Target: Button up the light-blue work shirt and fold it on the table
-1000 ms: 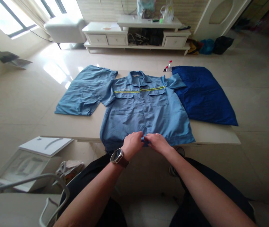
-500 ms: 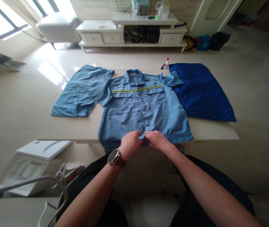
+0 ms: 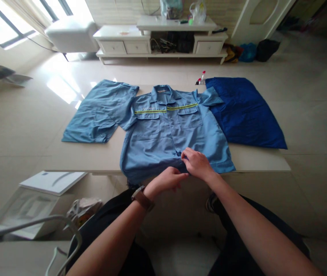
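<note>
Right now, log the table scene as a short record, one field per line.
left hand: by the near edge of the shirt, index finger extended
right hand: over that edge, fingers curled; grip on cloth unclear
shirt: light blue, front up
left garment: light blue, meeting a shirt sleeve
right garment: dark blue, beside the other sleeve
table: under the garments

The blue shirt (image 3: 151,142) bears yellow chest stripes (image 3: 182,107).
</note>
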{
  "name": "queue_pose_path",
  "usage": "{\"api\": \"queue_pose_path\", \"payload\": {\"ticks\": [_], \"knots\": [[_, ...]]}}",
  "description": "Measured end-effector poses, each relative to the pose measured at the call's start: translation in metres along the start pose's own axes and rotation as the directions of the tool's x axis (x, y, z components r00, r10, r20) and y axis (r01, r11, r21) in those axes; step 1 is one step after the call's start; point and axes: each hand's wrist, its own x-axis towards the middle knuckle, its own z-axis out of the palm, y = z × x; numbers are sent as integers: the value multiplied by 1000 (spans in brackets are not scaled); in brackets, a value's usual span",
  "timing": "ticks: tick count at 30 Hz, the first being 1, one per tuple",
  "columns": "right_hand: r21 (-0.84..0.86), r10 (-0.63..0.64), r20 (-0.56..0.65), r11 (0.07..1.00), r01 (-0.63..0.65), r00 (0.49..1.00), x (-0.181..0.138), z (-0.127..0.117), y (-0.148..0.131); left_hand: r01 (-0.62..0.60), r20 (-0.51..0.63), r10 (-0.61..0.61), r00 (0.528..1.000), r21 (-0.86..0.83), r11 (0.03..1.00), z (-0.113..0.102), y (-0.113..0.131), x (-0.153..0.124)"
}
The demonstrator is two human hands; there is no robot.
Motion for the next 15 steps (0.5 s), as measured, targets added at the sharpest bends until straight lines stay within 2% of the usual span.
{"api": "queue_pose_path", "payload": {"ticks": [1, 2, 3, 5, 7, 9, 15], "knots": [[19, 8, -16, 1000, -8, 1000, 1, -1, 0, 55, 37, -48, 998, -234, 971, 9, 0, -1], [41, 15, -34, 999, -13, 999, 1, -2, 1, 100, 54, -84, 995, -459, 883, 18, 0, -3], [66, 20, -54, 998, -16, 998, 1, -3, 1, 127, 63, -113, 992, -641, 757, 26, 0, -3], [124, 28, -98, 992, -16, 995, 1, -4, 3, 130, 59, -154, 986, -853, 506, 37, -1, -2], [178, 34, -132, 984, -10, 991, 1, -5, 5, 71, 1, -194, 981, -933, 354, 41, -2, 4], [220, 41, -152, 975, -6, 988, 1, -5, 8, -21, -80, -207, 975, -962, 273, 39, -3, 11], [280, 69, -179, 960, -17, 981, -4, -7, 9, -188, -226, -173, 959, -959, 214, 36, 0, 28]]}}
